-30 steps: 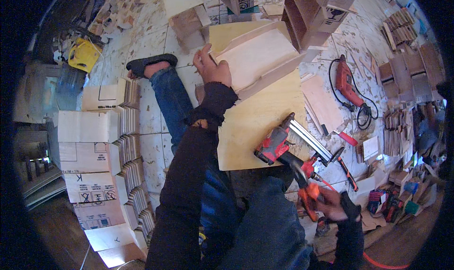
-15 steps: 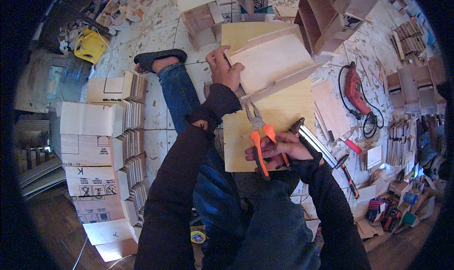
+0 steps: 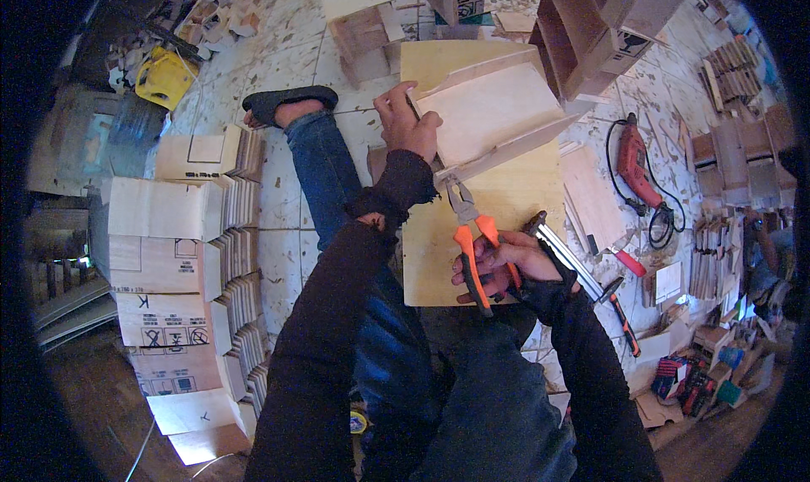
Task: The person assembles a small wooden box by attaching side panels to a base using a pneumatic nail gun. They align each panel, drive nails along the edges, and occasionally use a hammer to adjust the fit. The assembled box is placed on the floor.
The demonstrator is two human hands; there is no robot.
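Note:
A shallow wooden box (image 3: 498, 119) with raised side strips lies tilted on a flat plywood board (image 3: 434, 262). My left hand (image 3: 407, 126) grips the box's left end, fingers bent over its edge. In my right hand (image 3: 531, 254) is a pair of pliers (image 3: 462, 209) with orange-and-black handles, the fingers wrapped round them. The plier jaws touch the box's near left corner and look nearly together; whether something small sits between them is too fine to see. Beside my right hand rests a long tool with a shiny shaft (image 3: 574, 262) and a black-and-orange grip.
To the right lie a red corded drill (image 3: 631, 161) and a red-handled tool (image 3: 629, 262) near flat wood pieces (image 3: 595, 195). Stacked wooden panels (image 3: 160, 208) stand at left. Wooden boxes (image 3: 582, 26) stand at the back, and a yellow plastic thing (image 3: 166, 78) at far left.
The plier jaws have come together at the box's near corner, and the handles are squeezed closer. My left hand keeps its hold on the box. The whole view has shifted slightly.

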